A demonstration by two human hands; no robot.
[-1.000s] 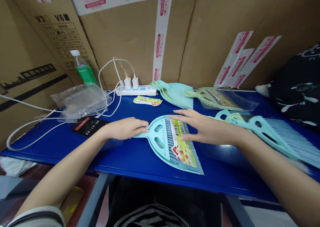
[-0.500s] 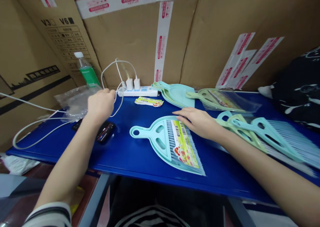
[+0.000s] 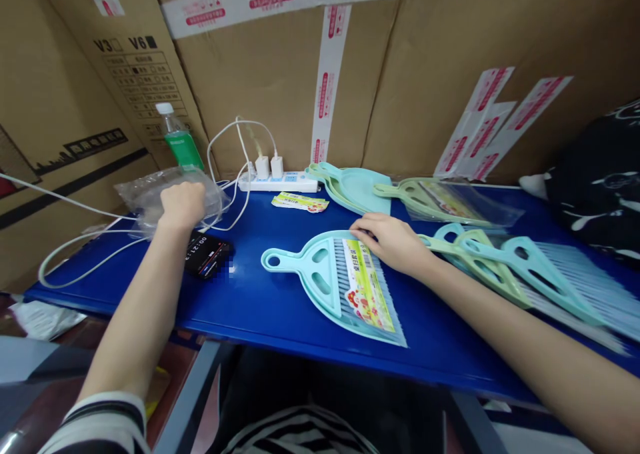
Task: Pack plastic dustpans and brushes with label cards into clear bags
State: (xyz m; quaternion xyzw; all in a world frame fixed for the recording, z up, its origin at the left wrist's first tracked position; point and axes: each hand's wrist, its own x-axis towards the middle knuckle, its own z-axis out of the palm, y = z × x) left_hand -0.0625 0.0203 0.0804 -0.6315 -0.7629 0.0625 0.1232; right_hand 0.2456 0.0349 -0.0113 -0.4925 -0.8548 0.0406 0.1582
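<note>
A light blue dustpan (image 3: 320, 284) lies flat on the table, its round-holed handle to the left. Inside it sits a matching hand brush (image 3: 340, 267) with a yellow-green printed label card (image 3: 369, 284) over the bristles. The curled fingers of my right hand (image 3: 387, 241) grip the dustpan's far right corner; the fingertips are partly hidden. My left hand (image 3: 184, 204) is closed in a fist on a crumpled clear plastic bag (image 3: 143, 201), its fingertips out of sight. A black phone (image 3: 206, 255) showing a running timer lies just below that hand.
At the back stand a power strip (image 3: 280, 182) with white cables and a green-labelled bottle (image 3: 181, 141). Stacked dustpans (image 3: 363, 187) and a bagged green set (image 3: 435, 201) lie behind; several brushes (image 3: 535, 274) lie right. A cardboard wall (image 3: 280, 81) closes the back.
My left hand has moved left from beside the power strip's cables onto the plastic bag, uncovering more of the phone. My right fingers have curled more over the dustpan's corner.
</note>
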